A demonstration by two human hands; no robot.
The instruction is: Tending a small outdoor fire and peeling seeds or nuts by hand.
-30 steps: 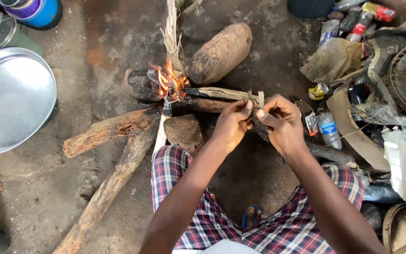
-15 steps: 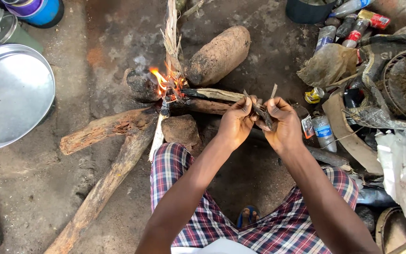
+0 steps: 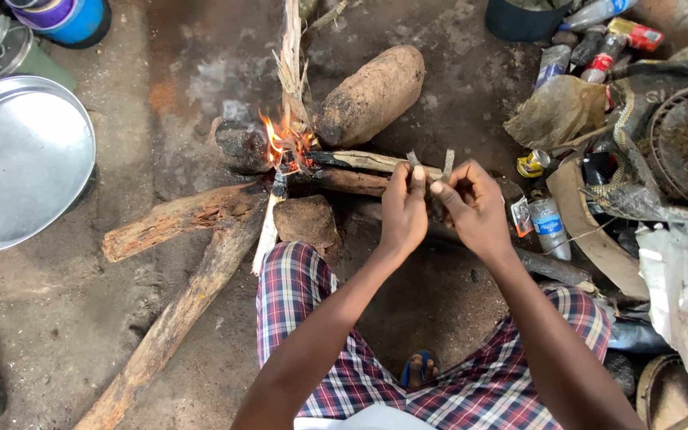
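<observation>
Head view: wood strip [image 3: 442, 171] pinched btwn both hands [image 3: 439, 209]

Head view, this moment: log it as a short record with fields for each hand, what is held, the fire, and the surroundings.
left hand: left hand, fingers closed in a grip on a thin dark strip
right hand: right hand, pinching the same strip
fire: small flames where logs meet, among stones
left side: round metal tray on the ground
right side: plastic bottle and piled scrap
</observation>
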